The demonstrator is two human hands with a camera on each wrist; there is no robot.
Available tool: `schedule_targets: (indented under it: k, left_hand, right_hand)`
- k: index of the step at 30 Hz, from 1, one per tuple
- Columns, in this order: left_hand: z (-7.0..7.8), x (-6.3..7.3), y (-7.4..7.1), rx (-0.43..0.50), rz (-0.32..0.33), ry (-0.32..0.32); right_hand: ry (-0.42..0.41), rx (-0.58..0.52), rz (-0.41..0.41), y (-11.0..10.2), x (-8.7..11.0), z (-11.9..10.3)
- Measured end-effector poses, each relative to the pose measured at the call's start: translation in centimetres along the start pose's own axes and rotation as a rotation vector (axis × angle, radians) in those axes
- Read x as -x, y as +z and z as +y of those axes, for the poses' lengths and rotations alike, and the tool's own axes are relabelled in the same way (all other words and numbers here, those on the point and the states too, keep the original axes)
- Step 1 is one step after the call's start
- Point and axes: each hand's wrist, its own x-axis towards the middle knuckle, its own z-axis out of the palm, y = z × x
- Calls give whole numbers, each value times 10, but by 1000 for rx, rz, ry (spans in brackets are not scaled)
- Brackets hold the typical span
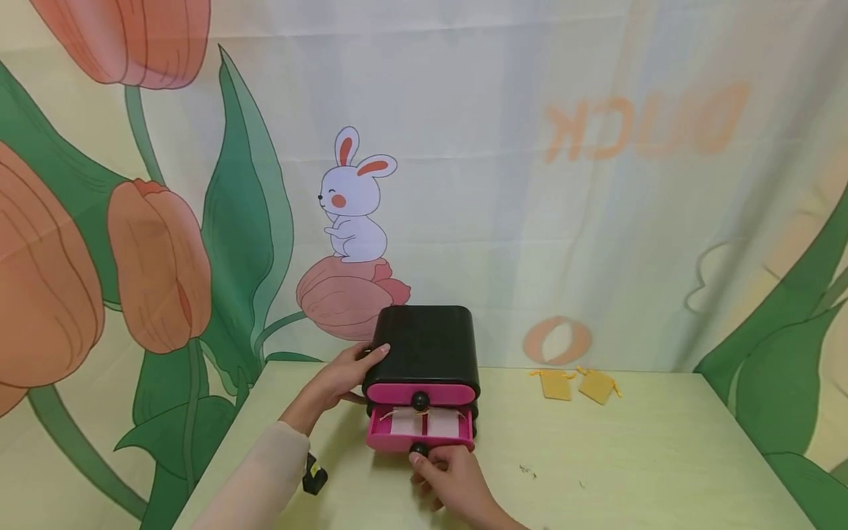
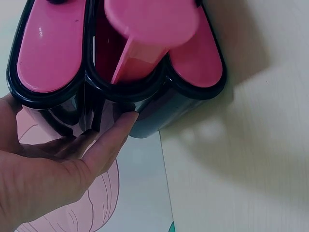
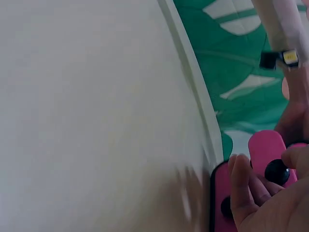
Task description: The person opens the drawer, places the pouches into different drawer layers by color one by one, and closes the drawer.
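A small black cabinet (image 1: pixel 427 342) with pink drawers stands on the table. Its middle drawer (image 1: pixel 380 442) is pulled out, with two whitish pieces (image 1: pixel 443 423) with gold cords inside, either side of a dark red strip. My left hand (image 1: pixel 347 372) holds the cabinet's left side, thumb over the top edge; in the left wrist view its fingers (image 2: pixel 108 145) lie against the black side wall. At the middle drawer's front, my right hand (image 1: pixel 457 478) pinches the round black knob (image 3: pixel 277 172); in the right wrist view the other fingers extend beside it.
Two yellow drawstring pouches, the left one (image 1: pixel 555 385) and the right one (image 1: pixel 598 386), lie at the back right of the table (image 1: pixel 629 449). A black strap piece (image 1: pixel 314 475) shows beside the left forearm. Behind hangs a printed curtain (image 1: pixel 477 184).
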Motion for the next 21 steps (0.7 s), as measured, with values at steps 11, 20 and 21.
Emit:
schedule_targets:
  k: [11, 20, 21]
  left_hand:
    - [-1, 1, 1, 17, -7, 13]
    - [0, 0, -1, 20, -22, 15]
    - [0, 0, -1, 19, -23, 14]
  right_hand:
    - [-56, -50, 113, -4, -40, 1]
    - [-36, 55, 97, -7, -39, 16]
    - [-26, 79, 93, -8, -39, 20]
